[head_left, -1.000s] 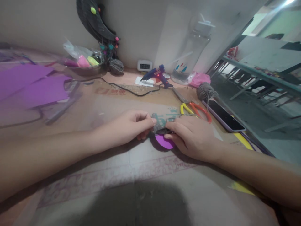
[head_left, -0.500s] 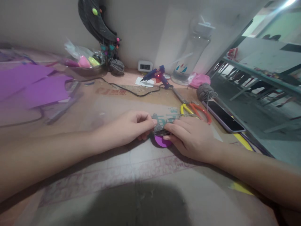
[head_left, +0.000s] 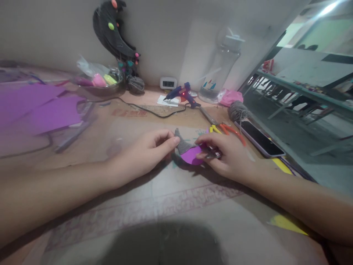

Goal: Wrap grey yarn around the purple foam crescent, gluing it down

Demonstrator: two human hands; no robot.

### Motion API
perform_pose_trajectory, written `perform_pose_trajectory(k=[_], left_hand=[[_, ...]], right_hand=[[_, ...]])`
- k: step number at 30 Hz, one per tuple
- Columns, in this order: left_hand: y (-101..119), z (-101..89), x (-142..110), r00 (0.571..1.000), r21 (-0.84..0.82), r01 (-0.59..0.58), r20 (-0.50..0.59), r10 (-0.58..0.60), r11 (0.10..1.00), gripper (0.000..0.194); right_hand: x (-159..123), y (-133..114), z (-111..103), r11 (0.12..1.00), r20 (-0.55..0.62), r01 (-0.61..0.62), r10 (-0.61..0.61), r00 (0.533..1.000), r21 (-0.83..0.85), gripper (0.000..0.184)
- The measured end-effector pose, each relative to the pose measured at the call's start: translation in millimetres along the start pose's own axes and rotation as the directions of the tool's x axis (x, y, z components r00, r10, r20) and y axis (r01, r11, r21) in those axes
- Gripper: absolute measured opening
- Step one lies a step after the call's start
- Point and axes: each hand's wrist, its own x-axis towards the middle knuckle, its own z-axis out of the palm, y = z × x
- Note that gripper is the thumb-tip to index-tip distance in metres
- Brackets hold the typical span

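A purple paper piece [head_left: 191,156] with a rounded lower edge is partly covered by grey yarn [head_left: 182,144] that narrows to an upright tip. My left hand [head_left: 158,147] pinches the left side of this yarn-covered paper piece between thumb and fingers. On its right side, my right hand [head_left: 224,149] is closed around a small dark tool with a shiny metal part [head_left: 213,152]; its exact kind is unclear. The right fingertips are at the paper's edge, and the fingers hide part of it.
Behind the hands lie a blue glue gun [head_left: 182,95] with a lit red light and orange-handled scissors [head_left: 231,132]. A phone [head_left: 259,139] and grey yarn ball [head_left: 238,111] are at right. Purple sheets [head_left: 55,114] lie left, near a metal bowl [head_left: 96,89]. A clear bottle [head_left: 220,73] stands behind.
My right hand has turned and drawn back slightly from the yarn, exposing the tool and more purple paper. My left hand keeps its pinch. The camera view has shifted slightly.
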Motion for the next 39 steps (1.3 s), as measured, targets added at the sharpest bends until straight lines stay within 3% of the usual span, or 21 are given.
perform_pose_trajectory(k=[7,16,21,31,39], left_hand=[[4.0,-1.2,-1.5,0.994,0.137,-0.079,-0.06,0.087,0.988,0.032],[4.5,-3.0,0.8,0.998,0.104,-0.053,-0.012,0.055,0.993,0.029],[2.7,-3.2,1.2,0.999,0.194,-0.035,0.0,0.036,0.98,0.027],[2.9,-1.9,2.7,0.997,0.155,-0.082,0.022,0.08,0.984,0.031],[-3.4,-2.9,5.1,0.997,0.169,-0.08,-0.006,0.082,0.982,0.032]], right_hand=[[1.7,6.1,9.1,0.989,-0.001,-0.064,0.065,0.998,0.135,0.014],[1.2,7.1,11.8,0.983,0.003,-0.06,0.061,0.998,0.171,0.009],[1.7,9.5,13.6,0.978,0.004,-0.084,0.084,0.996,0.192,0.011],[1.5,7.7,12.3,0.983,0.02,-0.066,0.064,0.998,0.172,0.009],[1.8,7.1,14.7,0.989,0.011,0.027,-0.029,1.0,0.146,0.008]])
